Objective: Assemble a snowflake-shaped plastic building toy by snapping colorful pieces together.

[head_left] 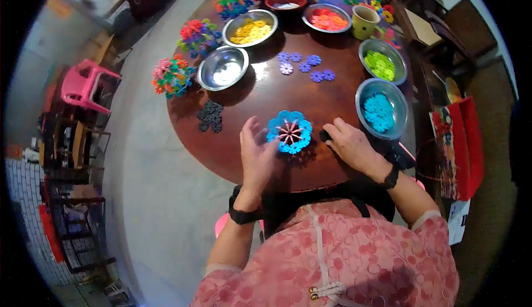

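Note:
A round piece built from blue interlocking flower discs [304,140], with pinkish-white spokes and a dark middle, sits on the table in front of me. My left hand [258,154] is at its left side, fingers apart and thumb near its rim; I cannot tell whether they touch. To its right, my right hand [350,145] pinches a small black disc [325,135]. A pile of black flower discs [210,117] lies left of my left hand. Farther back, several loose purple flower discs [305,67] are scattered on the tabletop.
The round brown table [260,99] carries bowls of blue discs [379,112], green discs [380,65], orange discs [328,19] and yellow discs [250,32], plus a shiny metal bowl [206,74]. Colourful disc balls [173,77] line the left rim. A pink chair [83,88] stands left.

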A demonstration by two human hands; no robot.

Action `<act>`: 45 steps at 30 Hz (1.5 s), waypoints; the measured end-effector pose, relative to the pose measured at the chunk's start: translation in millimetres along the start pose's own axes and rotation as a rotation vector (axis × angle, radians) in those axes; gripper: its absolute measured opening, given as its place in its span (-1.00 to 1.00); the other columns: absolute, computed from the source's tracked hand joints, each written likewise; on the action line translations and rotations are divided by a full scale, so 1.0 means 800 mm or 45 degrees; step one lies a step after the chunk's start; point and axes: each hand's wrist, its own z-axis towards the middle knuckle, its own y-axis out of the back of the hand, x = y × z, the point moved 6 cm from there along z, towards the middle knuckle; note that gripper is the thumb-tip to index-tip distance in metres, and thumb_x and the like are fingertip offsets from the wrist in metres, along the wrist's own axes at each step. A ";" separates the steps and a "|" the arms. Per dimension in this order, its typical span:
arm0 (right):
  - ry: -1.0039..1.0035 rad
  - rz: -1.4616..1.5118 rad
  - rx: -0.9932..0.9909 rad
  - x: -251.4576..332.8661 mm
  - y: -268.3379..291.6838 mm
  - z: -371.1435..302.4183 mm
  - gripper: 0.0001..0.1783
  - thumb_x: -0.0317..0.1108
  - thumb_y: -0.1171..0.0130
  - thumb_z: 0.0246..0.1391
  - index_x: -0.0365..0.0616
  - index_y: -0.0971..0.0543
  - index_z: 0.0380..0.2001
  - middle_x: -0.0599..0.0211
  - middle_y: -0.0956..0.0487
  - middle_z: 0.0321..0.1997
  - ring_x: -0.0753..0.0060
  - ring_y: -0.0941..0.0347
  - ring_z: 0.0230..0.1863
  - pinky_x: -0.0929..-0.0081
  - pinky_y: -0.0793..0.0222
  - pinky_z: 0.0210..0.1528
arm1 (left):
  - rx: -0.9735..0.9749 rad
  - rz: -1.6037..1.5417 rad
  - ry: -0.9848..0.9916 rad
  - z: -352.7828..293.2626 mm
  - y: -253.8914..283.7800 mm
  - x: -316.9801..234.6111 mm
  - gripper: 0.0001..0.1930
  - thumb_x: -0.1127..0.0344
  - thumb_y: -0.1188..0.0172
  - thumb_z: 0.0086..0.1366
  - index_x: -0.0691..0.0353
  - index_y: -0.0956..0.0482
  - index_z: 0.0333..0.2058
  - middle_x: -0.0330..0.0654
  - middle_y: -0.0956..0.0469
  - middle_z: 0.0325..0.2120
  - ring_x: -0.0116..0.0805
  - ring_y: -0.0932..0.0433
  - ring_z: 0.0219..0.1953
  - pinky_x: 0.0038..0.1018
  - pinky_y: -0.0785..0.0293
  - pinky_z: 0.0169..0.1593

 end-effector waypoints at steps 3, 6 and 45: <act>0.016 -0.095 -0.008 -0.001 -0.002 -0.003 -0.68 -0.51 -0.12 -0.08 -0.12 -0.45 -0.16 0.13 -0.36 -0.32 0.06 -0.45 -0.32 0.26 -0.42 -0.33 | -0.015 0.038 -0.043 -0.004 0.001 -0.005 -0.32 0.52 -0.17 0.12 0.25 -0.09 0.21 0.02 -0.23 0.09 -0.18 -0.31 0.12 -0.33 -0.32 0.15; 0.022 -0.106 0.026 0.005 -0.001 -0.004 -0.68 -0.50 -0.14 -0.07 -0.14 -0.44 -0.16 0.11 -0.36 -0.32 0.05 -0.44 -0.32 0.25 -0.41 -0.33 | 0.006 0.150 -0.027 -0.005 0.004 0.005 -0.33 0.51 -0.18 0.12 0.25 -0.12 0.19 0.01 -0.29 0.05 -0.23 -0.37 0.06 -0.36 -0.36 0.11; -0.096 0.238 0.047 -0.013 0.007 -0.001 -0.59 -0.46 -0.29 -0.18 -0.18 -0.31 -0.27 0.06 -0.42 -0.32 -0.07 -0.39 -0.23 0.17 -0.32 -0.24 | 0.174 -0.210 0.188 -0.008 -0.006 -0.002 -0.48 0.54 -0.08 0.17 0.27 -0.23 0.13 -0.14 -0.36 -0.01 -0.44 -0.43 -0.13 -0.60 -0.44 -0.22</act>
